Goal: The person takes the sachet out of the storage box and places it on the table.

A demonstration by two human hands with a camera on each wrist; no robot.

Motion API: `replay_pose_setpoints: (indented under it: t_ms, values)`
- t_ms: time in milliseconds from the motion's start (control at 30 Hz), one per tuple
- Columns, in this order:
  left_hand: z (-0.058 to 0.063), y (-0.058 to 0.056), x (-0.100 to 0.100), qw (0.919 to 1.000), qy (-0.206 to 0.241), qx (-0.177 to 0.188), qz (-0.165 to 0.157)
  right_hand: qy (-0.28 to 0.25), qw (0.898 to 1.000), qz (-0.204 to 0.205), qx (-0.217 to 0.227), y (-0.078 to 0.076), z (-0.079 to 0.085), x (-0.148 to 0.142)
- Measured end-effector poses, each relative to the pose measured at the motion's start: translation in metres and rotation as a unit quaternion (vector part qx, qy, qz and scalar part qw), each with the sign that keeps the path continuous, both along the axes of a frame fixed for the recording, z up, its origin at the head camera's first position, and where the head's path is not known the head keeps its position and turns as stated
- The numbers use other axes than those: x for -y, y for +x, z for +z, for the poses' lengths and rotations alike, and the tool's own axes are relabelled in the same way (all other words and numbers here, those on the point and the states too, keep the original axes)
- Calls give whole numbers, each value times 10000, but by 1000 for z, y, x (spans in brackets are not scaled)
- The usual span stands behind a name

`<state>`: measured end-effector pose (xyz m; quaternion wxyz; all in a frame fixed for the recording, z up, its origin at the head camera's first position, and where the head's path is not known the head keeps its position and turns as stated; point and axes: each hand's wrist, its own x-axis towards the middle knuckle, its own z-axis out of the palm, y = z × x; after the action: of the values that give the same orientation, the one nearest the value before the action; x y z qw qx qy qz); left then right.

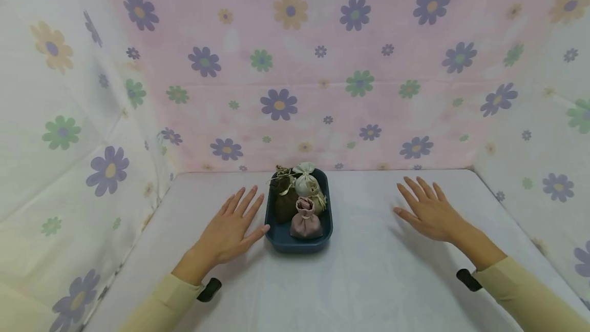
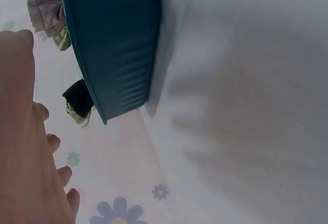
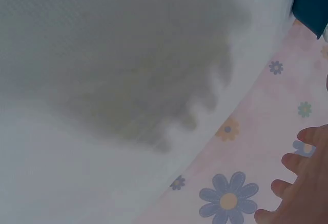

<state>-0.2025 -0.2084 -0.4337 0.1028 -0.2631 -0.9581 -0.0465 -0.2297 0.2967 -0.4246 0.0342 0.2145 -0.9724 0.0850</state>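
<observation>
A dark blue plastic bin (image 1: 299, 246) stands on the white table and holds small drawstring pouches. At its near end sits a dusty pink pouch (image 1: 306, 223). Behind that are a dark brown pouch (image 1: 286, 205), a white pouch (image 1: 304, 183) and a tan pouch (image 1: 319, 201), partly hidden. My left hand (image 1: 230, 232) hovers beside the bin's left side, fingers straight and spread, thumb tip right at the rim. Well to the right of the bin, my right hand (image 1: 429, 216) hangs over the table with its fingers spread and nothing in it.
White cloth covers the table (image 1: 364, 281). Floral fabric rises as a pink back wall (image 1: 295, 65) and as pale walls at both sides. Each wrist wears a dark strap piece below the sleeve cuff. Hand shadows fall on the cloth.
</observation>
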Motion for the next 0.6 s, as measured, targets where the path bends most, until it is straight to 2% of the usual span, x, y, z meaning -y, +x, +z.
replay_pose_setpoints:
  t_ms: [300,600]
  values:
    - [-5,6,-9,9999,62,141,-76,-175,9993,234,-219,2,3,17]
    - [-12,10,-15,9996,94,263,-90,-287,9985,426,-185,6,5,35]
